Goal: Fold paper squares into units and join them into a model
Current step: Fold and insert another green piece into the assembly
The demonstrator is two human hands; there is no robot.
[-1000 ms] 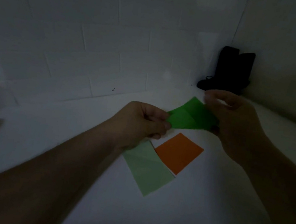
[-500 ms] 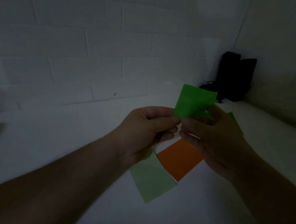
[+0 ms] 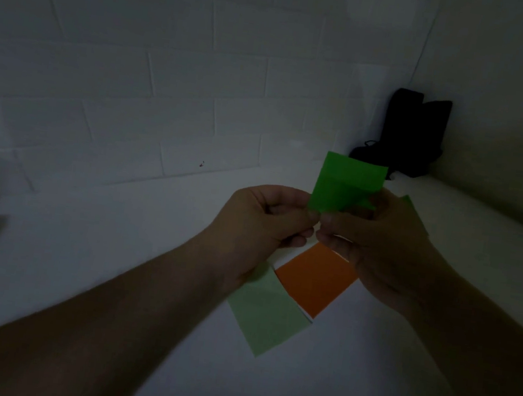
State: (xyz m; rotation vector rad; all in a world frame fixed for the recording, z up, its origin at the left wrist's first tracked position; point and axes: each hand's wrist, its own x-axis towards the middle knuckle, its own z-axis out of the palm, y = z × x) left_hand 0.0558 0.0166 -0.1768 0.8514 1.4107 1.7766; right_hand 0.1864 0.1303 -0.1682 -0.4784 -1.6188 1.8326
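Both hands (image 3: 318, 220) pinching green paper (image 3: 343, 185) mid-air at frame centre, above orange square (image 3: 316, 279) and pale square (image 3: 266, 314) on surface (image 3: 114, 245); likely crooked crease or slip given dim light.

Three paper squares (bright green square (image 3: 341, 185), pale green square (image 3: 267, 318), orange square (image 3: 315, 281)), two hands (left hand (image 3: 260, 221), right hand (image 3: 377, 243)), one black object (image 3: 411, 134) in the corner

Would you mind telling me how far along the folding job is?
Done: nothing joined is visible. In hand: the bright green paper, already creased, is pinched at its lower edge by the left hand and right hand. Left: the orange square and pale green square lie flat on the table.
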